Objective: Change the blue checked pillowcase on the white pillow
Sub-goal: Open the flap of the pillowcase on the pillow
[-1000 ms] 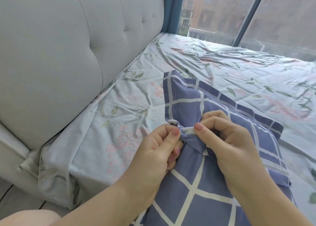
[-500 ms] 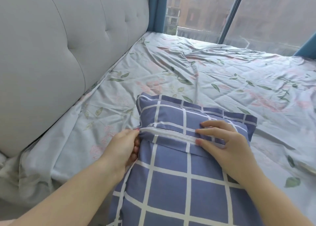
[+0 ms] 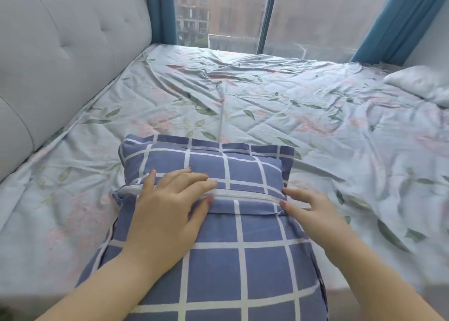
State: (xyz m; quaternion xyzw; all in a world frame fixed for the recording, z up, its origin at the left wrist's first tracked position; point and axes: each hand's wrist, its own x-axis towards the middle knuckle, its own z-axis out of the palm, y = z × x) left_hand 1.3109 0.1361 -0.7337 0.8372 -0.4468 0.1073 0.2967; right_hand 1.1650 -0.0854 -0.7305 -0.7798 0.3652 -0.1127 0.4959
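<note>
The blue checked pillowcase (image 3: 243,260) covers a pillow lying on the bed in front of me. A white zipper line (image 3: 245,195) runs across it. My left hand (image 3: 167,209) lies flat on the case with fingers spread over the zipper's left part. My right hand (image 3: 308,214) touches the zipper's right end with its fingertips at the case's right edge; its fingers look fairly straight. The white pillow inside is hidden by the case.
A floral light-blue sheet (image 3: 267,107) covers the bed. A grey tufted headboard (image 3: 60,61) stands at the left. A pale pillow (image 3: 422,85) lies at the far right. Behind are a window (image 3: 243,14) and blue curtains (image 3: 388,19).
The pinched-up case was let go and laid flat. My left hand moved onto the zipper's left part with fingers spread; my right hand slid along the zipper to its right end.
</note>
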